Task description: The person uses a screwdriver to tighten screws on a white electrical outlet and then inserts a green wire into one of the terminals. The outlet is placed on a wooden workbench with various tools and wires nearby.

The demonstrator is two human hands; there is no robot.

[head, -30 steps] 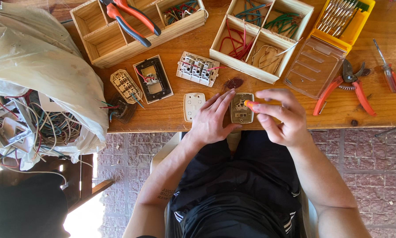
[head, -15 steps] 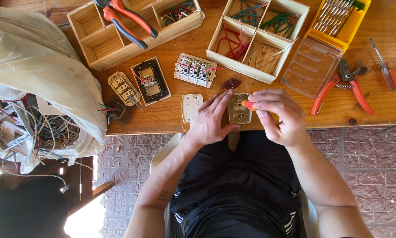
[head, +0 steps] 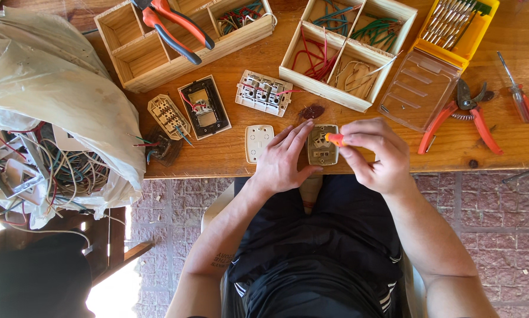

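A beige wall socket [head: 323,145] lies face up at the near edge of the wooden table [head: 229,150]. My left hand [head: 285,158] presses flat on the table and steadies the socket from its left side, fingers touching it. Above the socket's right side, my right hand [head: 371,154] grips an orange-handled screwdriver [head: 334,139], whose tip rests on the socket's face. A white cover plate [head: 258,142] lies just left of my left hand.
Two divided wooden trays [head: 158,56] [head: 341,91] hold wire pieces; red pliers [head: 179,26] rest on the left one. Other socket parts [head: 204,107] [head: 264,93] lie mid-table. Right: yellow bit case [head: 461,26], red cutters [head: 461,115], small screwdriver [head: 518,94]. Left: a sack [head: 46,112] of wires.
My hands stay on the socket. The right hand has shifted slightly with the screwdriver on the socket's face; the camera view has drifted a little.
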